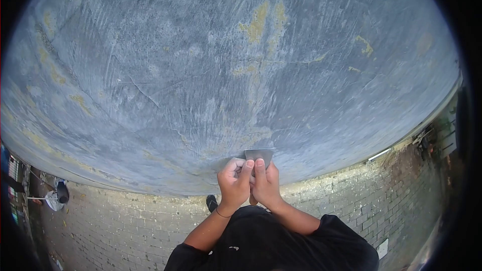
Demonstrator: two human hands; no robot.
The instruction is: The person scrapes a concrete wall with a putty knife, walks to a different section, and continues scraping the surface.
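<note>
Both my hands are closed together around a putty knife, thumbs side by side on its metal blade (pixel 259 154). My left hand (pixel 235 182) grips it from the left, and my right hand (pixel 265 184) from the right. Below the hands a bit of the handle (pixel 253 200) shows; the rest is hidden by my fingers. The blade's wide edge points at the grey wall (pixel 191 70) and seems to meet its lower part. Scratches, fine cracks and yellowish patches (pixel 257 22) mark the wall.
Brick paving (pixel 125 226) runs along the foot of the wall, with pale specks scattered near it. A white bucket (pixel 52 200) stands at the far left beside a dark object. My dark shoe (pixel 211 202) shows near the wall. Clutter (pixel 427 140) lies at the right.
</note>
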